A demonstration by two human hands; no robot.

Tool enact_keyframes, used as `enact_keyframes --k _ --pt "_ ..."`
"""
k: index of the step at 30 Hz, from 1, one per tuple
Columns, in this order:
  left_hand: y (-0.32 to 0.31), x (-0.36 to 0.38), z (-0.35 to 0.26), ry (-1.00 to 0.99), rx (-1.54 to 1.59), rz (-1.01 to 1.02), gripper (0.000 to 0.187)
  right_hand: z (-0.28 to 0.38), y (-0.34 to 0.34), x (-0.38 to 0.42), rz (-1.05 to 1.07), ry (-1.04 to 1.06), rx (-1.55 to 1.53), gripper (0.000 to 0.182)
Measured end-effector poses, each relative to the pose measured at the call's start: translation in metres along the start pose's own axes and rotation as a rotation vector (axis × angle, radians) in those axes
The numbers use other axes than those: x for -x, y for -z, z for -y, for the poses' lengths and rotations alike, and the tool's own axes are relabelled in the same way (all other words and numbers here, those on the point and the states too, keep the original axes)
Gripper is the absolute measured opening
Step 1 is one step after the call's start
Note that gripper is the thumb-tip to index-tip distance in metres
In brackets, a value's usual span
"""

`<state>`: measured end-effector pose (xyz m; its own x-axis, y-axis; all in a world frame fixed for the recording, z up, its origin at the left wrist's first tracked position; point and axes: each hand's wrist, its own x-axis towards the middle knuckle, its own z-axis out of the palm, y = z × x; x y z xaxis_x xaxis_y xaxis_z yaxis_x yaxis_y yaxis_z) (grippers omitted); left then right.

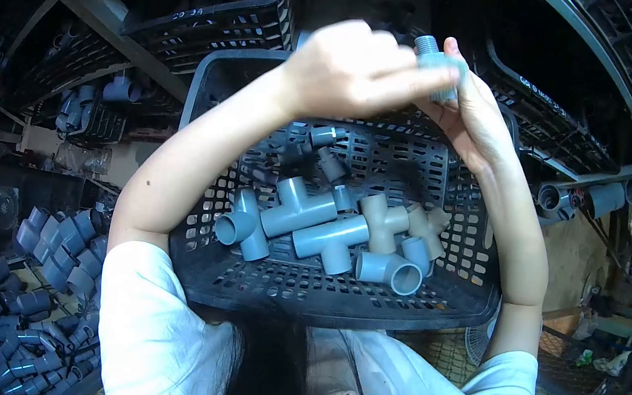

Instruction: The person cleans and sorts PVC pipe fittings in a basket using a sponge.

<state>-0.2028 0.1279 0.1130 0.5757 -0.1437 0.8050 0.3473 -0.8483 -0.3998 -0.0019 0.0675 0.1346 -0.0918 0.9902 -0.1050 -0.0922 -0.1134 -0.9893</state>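
Note:
My left hand (362, 77) reaches across above the crate, slightly blurred, its fingers curled and one digit laid over a grey threaded pipe fitting (427, 45). My right hand (473, 110) is closed around the same fitting from the other side, with its threaded end pointing up. Below both hands is a black plastic crate (330, 310). Inside it lie grey tee fittings (300, 210), a grey elbow (390, 272), beige tee fittings (382, 223) and small dark couplings (331, 165). The fingers partly hide the held fitting.
Piles of grey pipe fittings (61, 245) lie at the lower left. Black crates stand on racks at the left (203, 26) and right (555, 116). More grey pipe pieces (606, 199) sit on the right rack, and a fan (478, 340) is partly visible below.

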Motion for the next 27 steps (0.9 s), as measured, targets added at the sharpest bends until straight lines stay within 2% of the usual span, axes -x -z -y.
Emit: enact_keyframes --k 3,5,6,8,9,10,11,12,13,15,16,17,19,20,21,23,24,25,26,27 --pt "0.001 0.005 0.016 0.102 -0.034 -0.005 0.055 0.003 -0.004 0.004 0.026 0.007 -0.046 0.053" --pt "0.004 0.008 0.006 0.022 -0.004 0.035 0.054 -0.005 0.003 -0.003 0.053 -0.013 -0.015 0.051" --pt "-0.001 0.004 0.000 -0.013 0.074 -0.042 0.053 -0.003 0.006 -0.006 0.098 -0.053 -0.040 0.050" --pt "0.003 0.001 0.000 -0.110 0.006 0.057 0.052 0.002 0.005 -0.005 0.147 -0.098 -0.067 0.049" --pt "0.003 0.000 0.003 -0.127 -0.028 0.075 0.052 0.004 -0.001 -0.001 0.082 -0.072 -0.132 0.047" --pt "-0.001 0.002 0.007 -0.022 0.007 0.029 0.052 0.005 -0.005 0.001 0.017 -0.046 -0.198 0.045" --pt "-0.007 0.006 0.012 0.081 0.043 -0.018 0.051 -0.003 0.008 -0.004 0.029 -0.047 -0.201 0.039" --pt "-0.009 0.005 0.016 0.105 0.007 -0.059 0.051 -0.003 0.013 -0.008 0.088 -0.049 -0.181 0.039" --pt "-0.007 0.006 0.015 0.103 0.006 -0.059 0.051 -0.003 0.015 -0.010 0.147 -0.050 -0.159 0.038" --pt "0.000 0.006 0.008 0.059 -0.007 0.103 0.053 0.002 0.008 -0.004 0.045 -0.086 0.003 0.042" --pt "0.005 0.001 0.007 0.033 -0.010 0.120 0.049 0.006 0.002 -0.002 -0.003 -0.128 0.010 0.051" --pt "0.007 -0.002 0.014 0.033 -0.011 0.118 0.049 0.006 0.009 -0.007 -0.003 -0.127 0.012 0.051" --pt "0.009 -0.006 0.035 0.163 -0.227 0.083 0.041 0.010 0.022 -0.022 0.250 -0.156 -0.029 0.056" --pt "0.014 -0.007 0.045 0.310 -0.238 0.063 0.030 0.011 0.022 -0.027 0.199 -0.126 -0.005 0.060" --pt "0.022 -0.007 0.054 0.432 -0.220 0.001 0.026 0.014 0.016 -0.034 0.095 -0.087 0.078 0.061" --pt "0.027 -0.015 0.072 0.395 -0.116 -0.250 0.026 0.019 0.012 -0.058 0.057 0.027 0.293 0.065" --pt "0.031 -0.021 0.067 0.525 -0.078 -0.276 0.023 0.016 0.018 -0.075 0.064 0.067 0.414 0.070" --pt "0.031 -0.020 0.068 0.523 -0.074 -0.272 0.023 0.008 0.026 -0.095 -0.047 0.172 0.797 0.076" --pt "0.030 -0.017 0.069 0.521 -0.103 -0.255 0.023 0.006 0.036 -0.122 -0.051 0.157 0.958 0.072" --pt "0.029 -0.015 0.069 0.519 -0.134 -0.239 0.024 0.008 0.044 -0.154 0.047 0.092 1.123 0.068"
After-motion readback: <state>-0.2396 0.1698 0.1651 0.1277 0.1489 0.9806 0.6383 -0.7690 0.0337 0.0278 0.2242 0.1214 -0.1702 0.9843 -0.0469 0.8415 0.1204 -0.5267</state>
